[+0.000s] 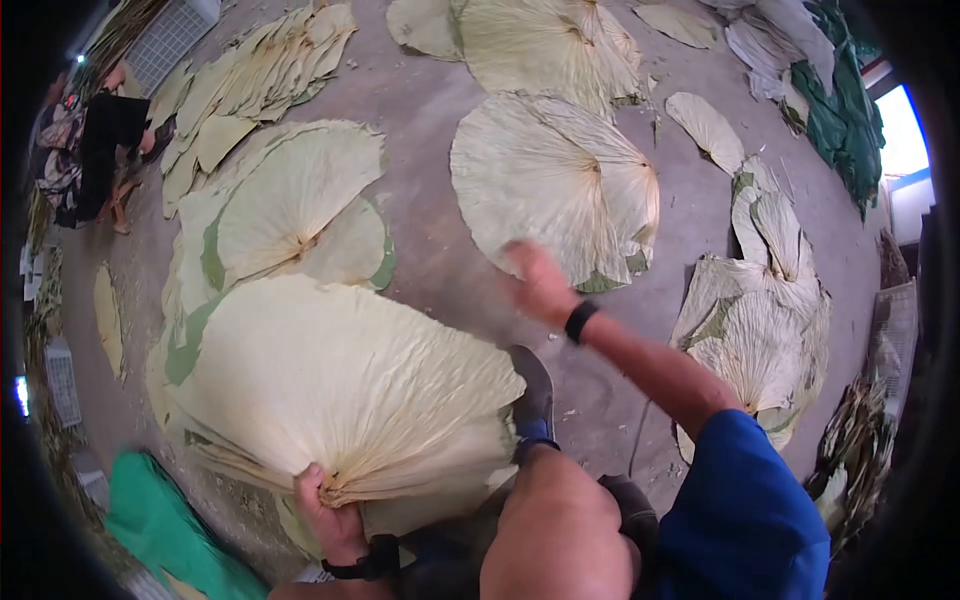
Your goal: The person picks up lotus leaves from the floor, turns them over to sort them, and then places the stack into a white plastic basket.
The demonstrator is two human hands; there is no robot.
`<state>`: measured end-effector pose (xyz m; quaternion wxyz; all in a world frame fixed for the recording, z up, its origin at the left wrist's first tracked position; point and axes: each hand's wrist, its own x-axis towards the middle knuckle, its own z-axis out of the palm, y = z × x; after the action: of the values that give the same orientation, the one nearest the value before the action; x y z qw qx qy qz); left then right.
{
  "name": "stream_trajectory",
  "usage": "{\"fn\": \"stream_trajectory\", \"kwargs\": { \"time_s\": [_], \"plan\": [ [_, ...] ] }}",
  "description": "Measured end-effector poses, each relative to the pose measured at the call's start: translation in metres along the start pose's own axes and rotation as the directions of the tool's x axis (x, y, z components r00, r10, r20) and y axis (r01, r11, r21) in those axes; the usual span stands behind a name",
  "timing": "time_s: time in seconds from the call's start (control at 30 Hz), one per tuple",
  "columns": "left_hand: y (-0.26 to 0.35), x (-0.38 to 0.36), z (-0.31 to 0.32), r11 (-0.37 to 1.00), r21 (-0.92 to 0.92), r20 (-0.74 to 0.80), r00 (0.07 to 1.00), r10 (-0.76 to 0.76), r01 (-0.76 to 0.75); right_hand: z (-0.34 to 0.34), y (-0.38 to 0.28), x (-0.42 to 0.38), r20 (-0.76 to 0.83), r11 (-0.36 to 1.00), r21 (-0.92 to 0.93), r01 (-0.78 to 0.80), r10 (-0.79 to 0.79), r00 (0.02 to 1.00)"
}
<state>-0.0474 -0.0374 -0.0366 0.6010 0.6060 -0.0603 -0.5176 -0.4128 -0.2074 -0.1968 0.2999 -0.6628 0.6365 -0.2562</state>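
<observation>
My left hand, low in the picture, is closed around the gathered centre of a stack of dried lotus leaves. The pale, pleated leaves fan out up and away from it. Out to the right, my right hand is blurred by motion, its fingers apart and nothing visible in them. It overlaps the lower edge of a flat dried leaf pile on the floor. Beyond my left hand's stack, another leaf pile shows green edges.
More leaves lie at the far left, top and right. A person sits at upper left near a white crate. Green cloth lies lower left. My shoe is beside the held stack.
</observation>
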Motion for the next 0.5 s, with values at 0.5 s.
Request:
{"fn": "stream_trajectory", "kwargs": {
  "time_s": [0.5],
  "plan": [
    [0.0, -0.003, 0.014, 0.988, 0.134, 0.023, 0.997, 0.072, -0.074, -0.053, 0.103, 0.03, -0.21, 0.787, -0.464, -0.406, 0.348, 0.914]
  ]
}}
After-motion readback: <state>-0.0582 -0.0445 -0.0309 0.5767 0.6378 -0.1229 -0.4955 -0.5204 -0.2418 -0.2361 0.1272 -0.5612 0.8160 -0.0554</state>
